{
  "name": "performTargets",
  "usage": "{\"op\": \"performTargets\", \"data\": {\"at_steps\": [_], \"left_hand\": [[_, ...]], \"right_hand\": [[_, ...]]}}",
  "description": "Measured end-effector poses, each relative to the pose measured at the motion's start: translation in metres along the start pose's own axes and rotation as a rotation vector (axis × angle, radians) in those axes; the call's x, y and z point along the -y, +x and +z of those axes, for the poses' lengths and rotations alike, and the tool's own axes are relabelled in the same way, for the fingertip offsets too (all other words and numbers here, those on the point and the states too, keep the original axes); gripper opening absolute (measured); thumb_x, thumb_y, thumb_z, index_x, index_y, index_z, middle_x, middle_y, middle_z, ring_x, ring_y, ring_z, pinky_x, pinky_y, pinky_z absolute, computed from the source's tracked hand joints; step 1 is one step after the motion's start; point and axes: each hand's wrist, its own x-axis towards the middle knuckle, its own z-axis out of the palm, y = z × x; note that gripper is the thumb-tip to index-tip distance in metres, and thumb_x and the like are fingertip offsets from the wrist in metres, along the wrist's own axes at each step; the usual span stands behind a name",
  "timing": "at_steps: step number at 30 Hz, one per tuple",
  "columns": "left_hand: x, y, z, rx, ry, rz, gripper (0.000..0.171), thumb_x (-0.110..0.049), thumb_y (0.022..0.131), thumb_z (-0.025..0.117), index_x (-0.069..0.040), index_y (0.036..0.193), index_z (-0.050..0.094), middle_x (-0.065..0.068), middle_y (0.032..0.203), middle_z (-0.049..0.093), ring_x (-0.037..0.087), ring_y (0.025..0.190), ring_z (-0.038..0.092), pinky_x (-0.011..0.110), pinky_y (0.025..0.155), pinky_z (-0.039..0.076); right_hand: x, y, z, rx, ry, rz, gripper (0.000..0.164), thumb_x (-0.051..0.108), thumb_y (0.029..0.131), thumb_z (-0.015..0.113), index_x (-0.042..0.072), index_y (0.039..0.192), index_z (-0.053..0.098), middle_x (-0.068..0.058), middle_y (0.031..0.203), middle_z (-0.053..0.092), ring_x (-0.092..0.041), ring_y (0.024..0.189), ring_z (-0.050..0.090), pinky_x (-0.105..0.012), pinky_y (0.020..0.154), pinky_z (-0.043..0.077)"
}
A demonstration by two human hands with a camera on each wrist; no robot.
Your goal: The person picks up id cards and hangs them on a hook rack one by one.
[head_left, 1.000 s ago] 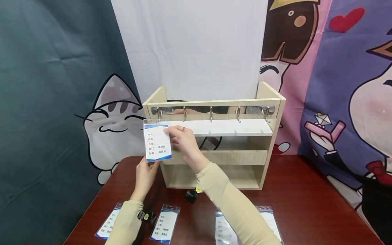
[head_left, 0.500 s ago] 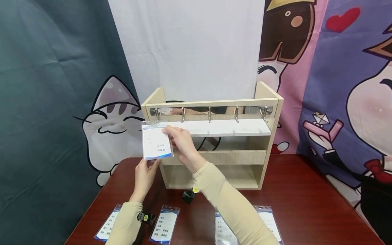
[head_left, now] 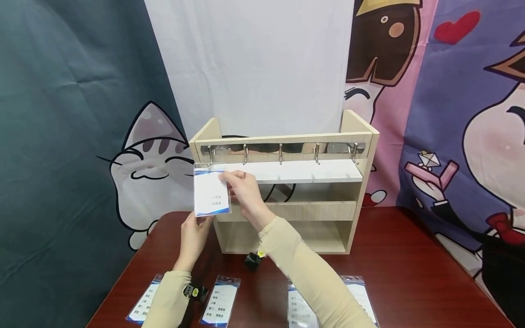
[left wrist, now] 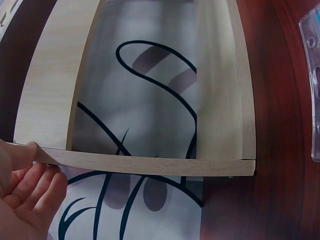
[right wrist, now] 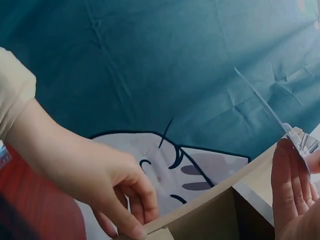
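Nearest, loose cards lie print-up on the worktop along the frame's bottom. Left of centre, the left hand grips the side of the shelf, presumably steadying it; the right hand pinches the raised card by its edge, perhaps to leave its top free, just below the leftmost hook.

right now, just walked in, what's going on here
A person is holding a badge in the right hand, just below the leftmost hook of a wooden rack. The left hand grips the edge of the rack's left side panel, lower down. Whether the badge touches that hook can't be made out. The other four hooks carry no badge, and four more badges lie on the table in front of the rack.
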Motion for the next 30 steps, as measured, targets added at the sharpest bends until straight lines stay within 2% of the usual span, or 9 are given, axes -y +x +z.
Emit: {"op": "performTargets", "data": {"at_steps": [5, 10, 17, 21, 25, 27, 30], "left_hand": [[-0.001, 0.000, 0.001, 0.009, 0.002, -0.019, 0.032, -0.012, 0.093, 0.074, -0.001, 0.122, 0.065, 0.022, 0.118, 0.067, 0.036, 0.109, 0.066, 0.051, 0.083, 0.058], [0.000, 0.001, 0.002, -0.009, -0.004, -0.046, 0.028, -0.010, 0.092, 0.075, -0.001, 0.117, 0.066, 0.021, 0.113, 0.068, 0.035, 0.105, 0.068, 0.049, 0.082, 0.058], [0.000, 0.001, 0.002, 0.001, -0.059, -0.075, 0.024, -0.008, 0.093, 0.073, 0.002, 0.114, 0.065, 0.020, 0.109, 0.068, 0.033, 0.100, 0.069, 0.044, 0.084, 0.058], [0.000, 0.001, 0.002, -0.002, -0.069, -0.070, 0.021, -0.009, 0.093, 0.073, 0.002, 0.109, 0.065, 0.019, 0.105, 0.069, 0.031, 0.097, 0.070, 0.029, 0.082, 0.058], [0.001, 0.001, 0.003, -0.010, -0.083, -0.046, 0.020, -0.007, 0.093, 0.073, 0.003, 0.108, 0.066, 0.018, 0.104, 0.069, 0.030, 0.096, 0.069, 0.011, 0.078, 0.052], [0.001, 0.001, 0.004, -0.015, -0.085, -0.037, 0.021, -0.006, 0.093, 0.073, 0.004, 0.110, 0.066, 0.018, 0.104, 0.070, 0.030, 0.095, 0.069, 0.011, 0.077, 0.052], [0.001, 0.001, 0.005, -0.015, -0.078, -0.036, 0.024, -0.006, 0.093, 0.073, 0.005, 0.113, 0.066, 0.018, 0.104, 0.070, 0.030, 0.094, 0.069, 0.019, 0.079, 0.056]], "right_hand": [[-0.005, 0.001, -0.001, -0.038, -0.047, -0.031, 0.013, 0.015, 0.086, 0.072, 0.003, 0.090, 0.070, -0.005, 0.072, 0.065, -0.012, 0.056, 0.058, -0.019, 0.050, 0.049], [-0.010, 0.003, -0.002, -0.041, -0.066, -0.079, 0.016, 0.016, 0.088, 0.073, 0.001, 0.093, 0.070, -0.007, 0.073, 0.068, -0.012, 0.057, 0.061, -0.021, 0.051, 0.053], [-0.014, 0.004, -0.006, -0.041, -0.143, -0.173, 0.019, 0.018, 0.090, 0.076, 0.001, 0.097, 0.070, -0.012, 0.078, 0.074, -0.012, 0.055, 0.064, -0.027, 0.055, 0.058], [-0.015, 0.002, -0.008, -0.045, -0.232, -0.254, 0.018, 0.018, 0.091, 0.076, 0.002, 0.098, 0.071, -0.011, 0.081, 0.075, -0.011, 0.056, 0.065, -0.030, 0.058, 0.060], [-0.017, 0.001, -0.009, -0.050, -0.283, -0.314, 0.018, 0.016, 0.091, 0.076, 0.002, 0.100, 0.071, -0.012, 0.086, 0.076, -0.015, 0.063, 0.069, -0.031, 0.062, 0.060], [-0.018, 0.001, -0.010, -0.047, -0.310, -0.336, 0.018, 0.014, 0.091, 0.076, 0.001, 0.102, 0.071, -0.012, 0.090, 0.077, -0.016, 0.070, 0.071, -0.029, 0.064, 0.060], [-0.021, 0.001, -0.012, -0.051, -0.363, -0.372, 0.018, 0.012, 0.091, 0.076, 0.002, 0.105, 0.070, -0.011, 0.094, 0.077, -0.017, 0.080, 0.073, -0.025, 0.067, 0.059]]}}
